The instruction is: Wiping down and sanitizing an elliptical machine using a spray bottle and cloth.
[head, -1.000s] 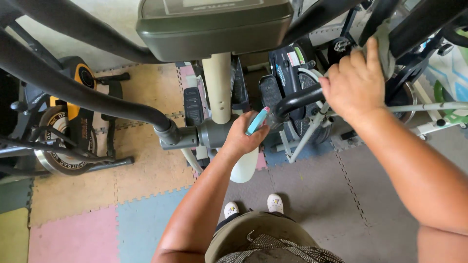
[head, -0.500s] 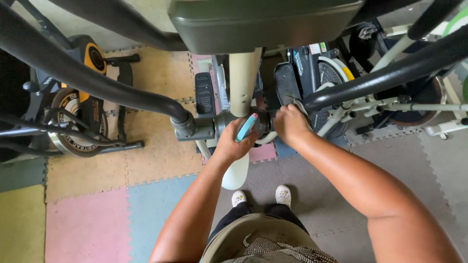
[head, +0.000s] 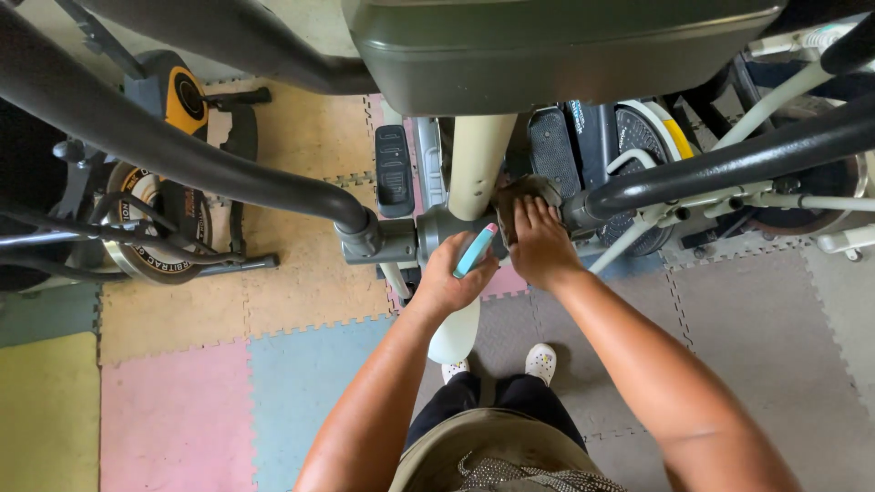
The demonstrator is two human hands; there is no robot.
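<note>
The cloth [head: 521, 193] lies mostly hidden under the right hand [head: 540, 239], pressed flat-fingered against the cream post [head: 476, 164]. Just left, the left hand [head: 453, 276] grips a blue tool [head: 475, 250].

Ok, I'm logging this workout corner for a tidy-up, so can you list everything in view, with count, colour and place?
Elliptical trainer: one, cream post, black handlebars, grey console, centre.
Pedals: two, black, beside the post.
Cloth: one, dark, under right hand at the pivot.
Spray bottle: one, white with blue trigger, in left hand.
Exercise bike: one, black and orange, left.
Floor mats: many, pink, blue, yellow, tan, grey.
Shoes: two, white, below.
Left hand: grip on bottle.
Right hand: pressing cloth.
</note>
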